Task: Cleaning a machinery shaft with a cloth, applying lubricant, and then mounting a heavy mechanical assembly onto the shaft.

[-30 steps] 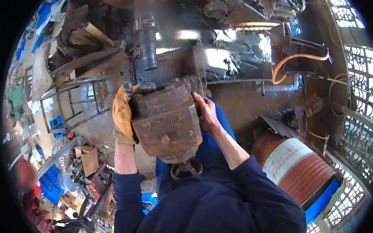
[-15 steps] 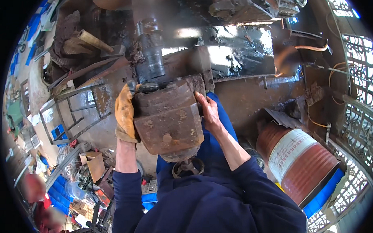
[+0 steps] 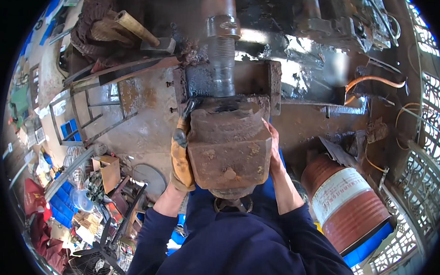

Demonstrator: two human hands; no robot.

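Observation:
A heavy, rusty metal block [image 3: 230,159] with angled sides and a ridged, dirt-caked far end sits in front of my body. My left hand [image 3: 181,160], in a tan and dark work glove, is pressed along its left side. My bare right hand [image 3: 275,151] holds the right side, its fingers partly hidden by the block. Just beyond the block's far end, a greasy threaded steel shaft [image 3: 222,65] points toward it; whether they touch I cannot tell. Under the near end shows a small round metal ring [image 3: 249,204], partly covered by my clothing.
A grimy metal frame [image 3: 275,88] surrounds the shaft's near end. A wooden-handled hammer [image 3: 139,29] lies at the far left. A red and white drum [image 3: 346,202] stands on the right. A black fan [image 3: 98,252] and a cardboard box [image 3: 107,173] are at the lower left.
The block has turned from a slant to nearly straight and now lines up more closely with the shaft. My right hand has shifted lower along its side. The whole view has moved somewhat.

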